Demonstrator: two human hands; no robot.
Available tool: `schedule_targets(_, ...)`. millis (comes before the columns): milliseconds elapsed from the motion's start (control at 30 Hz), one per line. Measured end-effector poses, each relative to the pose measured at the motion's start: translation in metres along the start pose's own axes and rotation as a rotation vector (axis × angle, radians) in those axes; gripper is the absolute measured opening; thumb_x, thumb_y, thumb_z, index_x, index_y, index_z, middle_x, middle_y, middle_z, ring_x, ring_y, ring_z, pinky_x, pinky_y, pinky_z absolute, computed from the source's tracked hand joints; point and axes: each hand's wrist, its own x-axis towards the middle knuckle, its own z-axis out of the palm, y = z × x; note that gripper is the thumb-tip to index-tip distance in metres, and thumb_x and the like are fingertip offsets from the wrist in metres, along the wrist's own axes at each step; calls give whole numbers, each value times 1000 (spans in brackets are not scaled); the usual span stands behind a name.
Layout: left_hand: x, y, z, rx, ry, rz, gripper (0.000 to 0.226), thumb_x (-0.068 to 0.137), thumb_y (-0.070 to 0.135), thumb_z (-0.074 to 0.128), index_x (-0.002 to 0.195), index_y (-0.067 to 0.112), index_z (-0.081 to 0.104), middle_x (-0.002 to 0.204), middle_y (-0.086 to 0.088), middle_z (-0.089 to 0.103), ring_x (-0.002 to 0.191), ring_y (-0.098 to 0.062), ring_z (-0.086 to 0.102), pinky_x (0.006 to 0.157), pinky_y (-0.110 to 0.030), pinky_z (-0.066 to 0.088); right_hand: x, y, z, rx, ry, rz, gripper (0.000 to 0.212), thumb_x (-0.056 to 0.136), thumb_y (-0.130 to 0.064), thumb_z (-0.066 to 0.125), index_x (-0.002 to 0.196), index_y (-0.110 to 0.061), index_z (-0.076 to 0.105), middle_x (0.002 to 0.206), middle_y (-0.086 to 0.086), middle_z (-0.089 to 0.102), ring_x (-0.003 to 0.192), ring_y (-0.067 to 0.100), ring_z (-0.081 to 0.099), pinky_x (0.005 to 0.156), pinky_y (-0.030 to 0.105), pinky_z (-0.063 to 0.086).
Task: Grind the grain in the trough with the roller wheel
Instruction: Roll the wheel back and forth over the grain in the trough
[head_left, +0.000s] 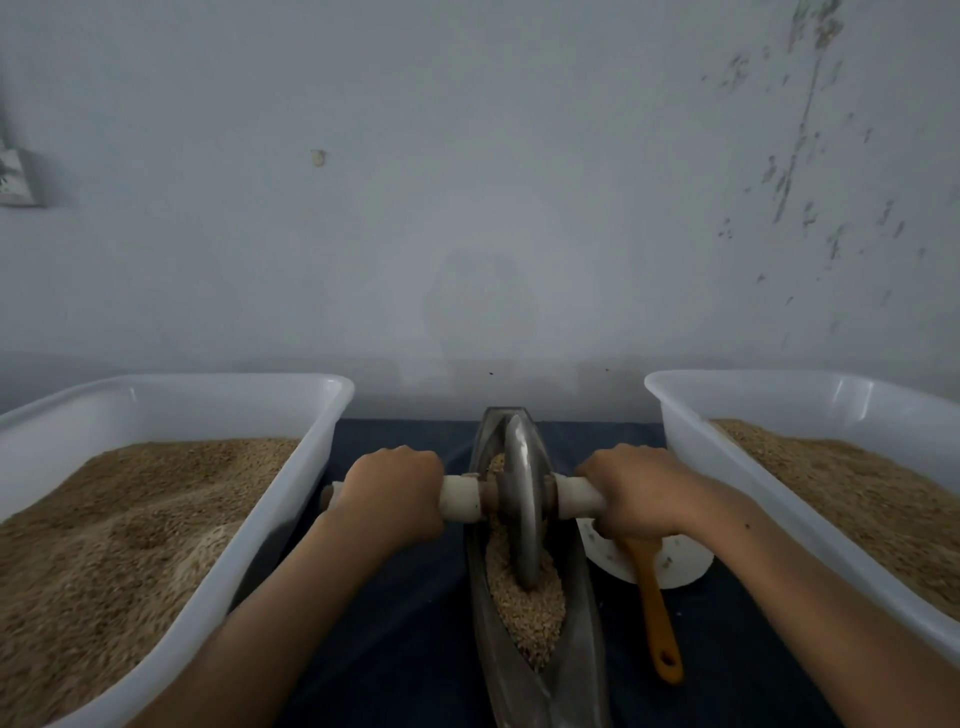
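With each hand (392, 493) (636, 493) in a clenched grip on the axle (460, 499), roll the wheel (522, 499) evenly along the centre-frame trough (584, 613), pressing down level through the grain (524, 608).

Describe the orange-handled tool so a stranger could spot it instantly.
Start at the metal trough running down the middle of the dark cloth. Just to its right, a white dish sits below the right hand. The orange-handled tool lies across it, the only brightly coloured item.
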Motion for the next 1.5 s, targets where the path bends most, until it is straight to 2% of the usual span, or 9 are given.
schedule_targets(167, 0, -2, 0, -16, -58, -6, 35, 82, 33, 66, 112, 19, 57, 101, 1, 62, 89, -15, 59, 79, -28, 48, -1, -1, 1, -12, -1, -1, 23, 81, -25, 66, 103, -21, 62, 88, -2, 62, 77, 15, 59, 55, 23, 36)
schedule_targets(467, -1, 3, 6, 0, 237, -36, 22, 89, 33, 56, 109, 25, 51, 101, 4, 61, 92, -15, 59, 74, -27, 41, 2, -5, 17, 4, 335, 76, 13, 88, -20, 54, 99, -26, 52, 97, -2, 63, 88, 20, 59, 67, 30, 36)
schedule_targets(567, -1, 2, 5, 10, 190, -19, 25, 87, 35, 58, 110, 24, 53, 103, 3, 62, 93, -15, 59, 76, -27, 42, 1, -3, 14, -14, 257, 49, 14, 87, -21, 56, 101, -25, 55, 98, -1, 63, 89, 19, 60, 68, 29, 38)
schedule_targets(800, -2, -1, -1, 7, -22, 5, 33, 84, 32, 63, 113, 18, 57, 104, 0, 63, 94, -16, 61, 84, -29, 49, 0, 0, 1, -7, -20, -5, 25, 82, -27, 66, 106, -22, 60, 93, -1, 63, 83, 16, 60, 55, 23, 35)
schedule_targets(900, -2, 1, 1, 2, 31, -12, 30, 85, 33, 62, 112, 21, 56, 103, 1, 62, 93, -15, 60, 80, -28, 46, 0, -1, 4, -4, 48, 22, 21, 83, -25, 64, 104, -22, 60, 93, -1, 62, 84, 16, 60, 62, 26, 40)
schedule_targets(1000, -3, 3, 4, -24, 138, -34, 24, 88, 32, 58, 110, 24, 54, 103, 3, 61, 93, -15, 59, 76, -27, 42, 2, -4, 11, -27, 220, 50, 12, 86, -20, 58, 98, -24, 56, 96, -1, 63, 86, 18, 60, 66, 28, 38)
schedule_targets(1133, -4, 6, 6, -7, 248, -33, 23, 91, 33, 55, 111, 24, 50, 104, 4, 61, 94, -14, 59, 78, -27, 44, 3, -5, 18, 11, 342, 64, 10, 89, -20, 54, 95, -27, 51, 95, -3, 63, 86, 18, 59, 67, 29, 36)
schedule_targets(1400, -3, 1, -2, 3, -2, -6, 33, 84, 32, 63, 114, 18, 57, 105, 0, 63, 95, -16, 60, 82, -28, 48, 1, 0, 3, 1, 31, -11, 23, 83, -27, 66, 104, -24, 59, 90, -3, 60, 80, 14, 57, 59, 25, 35)
schedule_targets(1500, -2, 0, -1, -1, -26, -2, 34, 83, 33, 64, 113, 19, 57, 103, 0, 63, 93, -16, 60, 81, -28, 47, -1, -1, 0, 13, -24, -3, 25, 83, -28, 67, 106, -23, 60, 88, -4, 59, 80, 14, 57, 56, 23, 35)
